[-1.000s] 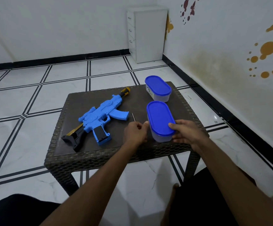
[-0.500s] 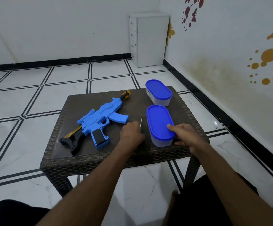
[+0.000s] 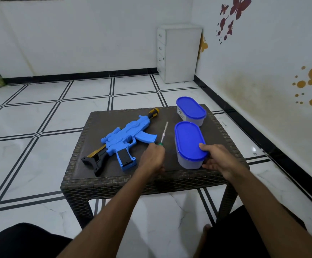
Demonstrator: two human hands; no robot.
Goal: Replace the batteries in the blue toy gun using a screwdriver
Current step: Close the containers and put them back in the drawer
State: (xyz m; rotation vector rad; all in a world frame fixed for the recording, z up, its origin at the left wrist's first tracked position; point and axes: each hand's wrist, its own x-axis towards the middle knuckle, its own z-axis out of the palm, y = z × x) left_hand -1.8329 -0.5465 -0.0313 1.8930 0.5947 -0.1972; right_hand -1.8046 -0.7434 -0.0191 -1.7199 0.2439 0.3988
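Where a second ago the left hand [image 3: 152,157] only touched it, that grip now holds the screwdriver [image 3: 163,134] raised (right hand [image 3: 219,157] holds the near container [image 3: 188,144]), toy gun [image 3: 122,141] unopened on the desk [image 3: 170,175], so unscrewing looks next.

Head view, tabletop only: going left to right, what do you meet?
Blue toy gun → left hand gripping the screwdriver → near blue-lidded container → right hand holding that container. The far container overlaps it in order, so it is left out.
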